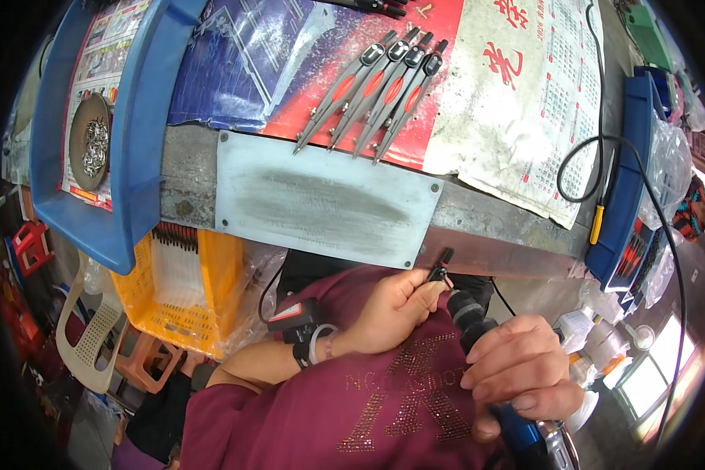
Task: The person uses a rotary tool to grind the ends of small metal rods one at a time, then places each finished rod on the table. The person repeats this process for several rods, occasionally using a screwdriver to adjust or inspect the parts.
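Note:
My left hand [399, 309] pinches a small black part [444, 262] just below the bench edge; its shape resembles the handle end of a drawing compass, but the fingers cover the rest. Wrapped around the blue body of an electric screwdriver [517, 431], my right hand [525, 368] holds the tool with its black nose [468, 311] pointed at the left fingertips. Whether the bit touches the part cannot be made out. Several grey drawing compasses [384, 94] with red inlays lie side by side on the bench, beyond a smudged pale plate [321, 205] fixed at its near edge.
At left, a blue tray [137, 117] holds a round dish [78, 145] of small metal pieces. Below hangs a yellow basket [219, 290] with compasses inside. To the right are another blue tray [642, 117], a looping black cable [642, 157] and a yellow-handled tool [598, 225]. Printed sheets [517, 110] cover the bench.

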`<state>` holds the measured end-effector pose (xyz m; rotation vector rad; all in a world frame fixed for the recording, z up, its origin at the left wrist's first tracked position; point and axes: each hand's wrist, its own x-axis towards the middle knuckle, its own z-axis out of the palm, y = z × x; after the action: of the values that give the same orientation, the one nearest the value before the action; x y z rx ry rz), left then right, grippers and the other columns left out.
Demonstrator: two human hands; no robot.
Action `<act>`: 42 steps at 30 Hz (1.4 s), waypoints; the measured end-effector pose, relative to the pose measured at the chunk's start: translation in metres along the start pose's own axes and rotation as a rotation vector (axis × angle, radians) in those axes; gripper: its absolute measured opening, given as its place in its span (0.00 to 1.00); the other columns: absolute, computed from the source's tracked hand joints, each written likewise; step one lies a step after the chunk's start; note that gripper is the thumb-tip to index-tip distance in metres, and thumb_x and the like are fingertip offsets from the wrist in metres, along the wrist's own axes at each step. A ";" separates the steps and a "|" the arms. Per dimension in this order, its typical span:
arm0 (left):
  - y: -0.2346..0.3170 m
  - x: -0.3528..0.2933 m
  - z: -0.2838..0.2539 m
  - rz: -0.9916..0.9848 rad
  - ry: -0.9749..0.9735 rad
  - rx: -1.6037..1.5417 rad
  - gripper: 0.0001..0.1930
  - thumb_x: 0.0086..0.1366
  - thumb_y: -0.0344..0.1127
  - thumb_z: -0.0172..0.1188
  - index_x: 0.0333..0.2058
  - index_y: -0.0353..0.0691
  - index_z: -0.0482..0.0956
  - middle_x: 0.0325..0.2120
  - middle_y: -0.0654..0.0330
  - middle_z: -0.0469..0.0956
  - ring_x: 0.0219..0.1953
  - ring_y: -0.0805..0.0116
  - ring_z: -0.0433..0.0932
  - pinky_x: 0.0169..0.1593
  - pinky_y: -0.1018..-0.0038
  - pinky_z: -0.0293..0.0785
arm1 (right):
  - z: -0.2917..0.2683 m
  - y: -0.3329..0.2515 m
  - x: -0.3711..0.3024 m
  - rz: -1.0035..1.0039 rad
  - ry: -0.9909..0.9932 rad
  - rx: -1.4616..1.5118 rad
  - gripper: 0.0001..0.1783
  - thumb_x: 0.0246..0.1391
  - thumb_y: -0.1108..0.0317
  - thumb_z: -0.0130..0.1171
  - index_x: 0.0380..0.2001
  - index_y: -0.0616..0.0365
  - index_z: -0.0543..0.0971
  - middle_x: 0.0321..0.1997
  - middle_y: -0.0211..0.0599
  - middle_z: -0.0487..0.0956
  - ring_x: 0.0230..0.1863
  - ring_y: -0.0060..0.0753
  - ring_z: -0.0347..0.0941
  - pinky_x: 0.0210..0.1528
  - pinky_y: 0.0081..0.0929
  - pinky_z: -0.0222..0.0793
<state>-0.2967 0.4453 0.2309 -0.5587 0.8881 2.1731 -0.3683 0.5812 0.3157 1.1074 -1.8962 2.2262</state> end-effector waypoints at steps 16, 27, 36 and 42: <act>-0.010 0.002 0.001 0.084 0.064 0.172 0.08 0.73 0.31 0.51 0.41 0.35 0.78 0.25 0.72 0.72 0.27 0.85 0.66 0.30 0.85 0.62 | -0.001 0.006 0.009 0.038 -0.009 0.074 0.23 0.40 0.79 0.72 0.36 0.64 0.69 0.26 0.47 0.79 0.23 0.39 0.79 0.25 0.32 0.78; -0.005 0.002 0.003 0.047 0.051 0.060 0.09 0.73 0.31 0.49 0.43 0.35 0.77 0.23 0.73 0.68 0.23 0.86 0.60 0.26 0.86 0.56 | -0.007 -0.007 -0.009 -0.024 0.103 -0.001 0.31 0.43 0.72 0.74 0.46 0.61 0.64 0.28 0.44 0.79 0.23 0.41 0.79 0.25 0.34 0.78; -0.004 0.002 0.005 0.027 0.054 0.021 0.11 0.73 0.34 0.50 0.42 0.33 0.77 0.21 0.72 0.68 0.22 0.85 0.63 0.26 0.85 0.60 | -0.010 -0.004 -0.013 -0.052 0.057 0.012 0.30 0.43 0.72 0.74 0.45 0.60 0.65 0.28 0.45 0.79 0.24 0.41 0.80 0.25 0.34 0.79; -0.005 0.002 0.004 0.025 0.046 0.002 0.10 0.73 0.33 0.50 0.42 0.33 0.77 0.21 0.72 0.68 0.22 0.85 0.62 0.25 0.85 0.60 | -0.012 -0.003 -0.011 -0.039 0.045 0.029 0.28 0.42 0.74 0.74 0.42 0.61 0.66 0.29 0.46 0.80 0.25 0.42 0.80 0.25 0.34 0.78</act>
<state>-0.2953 0.4520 0.2303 -0.6021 0.9261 2.1899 -0.3644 0.5968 0.3126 1.0790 -1.8156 2.2455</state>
